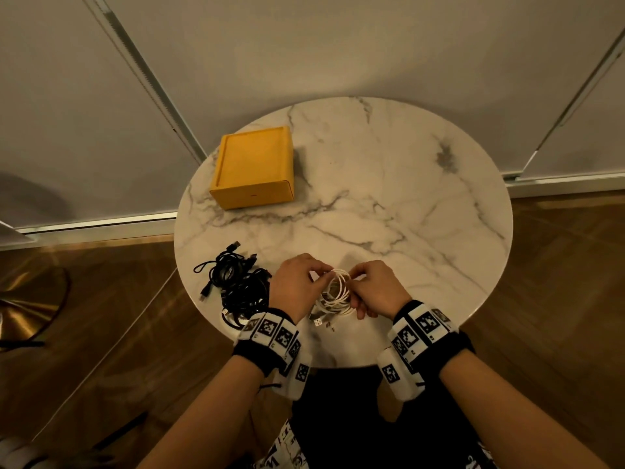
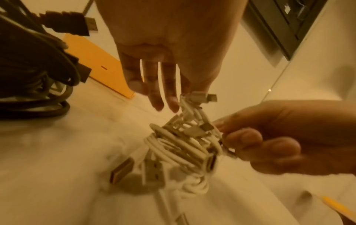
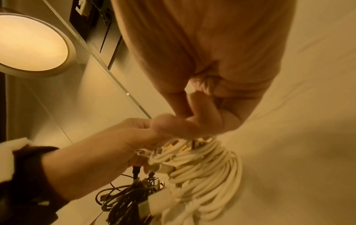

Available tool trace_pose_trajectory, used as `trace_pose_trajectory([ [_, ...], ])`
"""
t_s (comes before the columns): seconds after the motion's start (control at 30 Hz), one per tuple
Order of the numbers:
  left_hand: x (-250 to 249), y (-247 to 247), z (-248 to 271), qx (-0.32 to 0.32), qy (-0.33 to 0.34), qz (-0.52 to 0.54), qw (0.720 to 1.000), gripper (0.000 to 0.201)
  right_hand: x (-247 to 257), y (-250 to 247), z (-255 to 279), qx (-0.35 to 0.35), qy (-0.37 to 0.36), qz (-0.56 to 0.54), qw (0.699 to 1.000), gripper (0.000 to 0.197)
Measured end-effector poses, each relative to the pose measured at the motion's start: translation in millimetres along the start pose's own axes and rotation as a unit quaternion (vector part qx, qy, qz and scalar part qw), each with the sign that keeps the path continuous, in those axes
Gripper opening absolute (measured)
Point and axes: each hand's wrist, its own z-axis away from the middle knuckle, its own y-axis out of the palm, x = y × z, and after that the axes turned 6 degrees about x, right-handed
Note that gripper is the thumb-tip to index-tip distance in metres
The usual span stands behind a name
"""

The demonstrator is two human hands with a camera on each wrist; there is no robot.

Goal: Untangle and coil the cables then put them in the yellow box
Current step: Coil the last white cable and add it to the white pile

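A bundle of white cables [image 1: 336,292] is held just above the near edge of the round marble table [image 1: 389,204]. My left hand [image 1: 299,282] pinches the top of the white cables [image 2: 185,141] near a small plug. My right hand [image 1: 373,287] grips the white cables [image 3: 208,166] from the right side, fingers curled round the loops. USB plugs dangle from the bundle's lower end. A tangle of black cables [image 1: 236,282] lies on the table to the left of my left hand. The yellow box [image 1: 253,167] sits closed at the table's far left.
The table's near edge runs just under my wrists. Grey wall panels with metal rails [image 1: 145,79] stand behind the table. A brass lamp base [image 1: 23,306] is on the wooden floor at left.
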Motion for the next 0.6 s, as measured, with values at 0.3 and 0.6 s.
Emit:
trace_pose_trajectory([
  [0.3,12.6,23.1,4.6,-0.006,0.010,0.107,0.994,0.015,-11.2,4.6,4.5,-0.030,-0.029,-0.060,0.997,0.013],
  [0.6,11.4,9.3,5.2,-0.008,-0.007,0.151,0.989,0.011,-18.2,-29.7,18.9,-0.057,-0.055,-0.071,0.994,0.009],
])
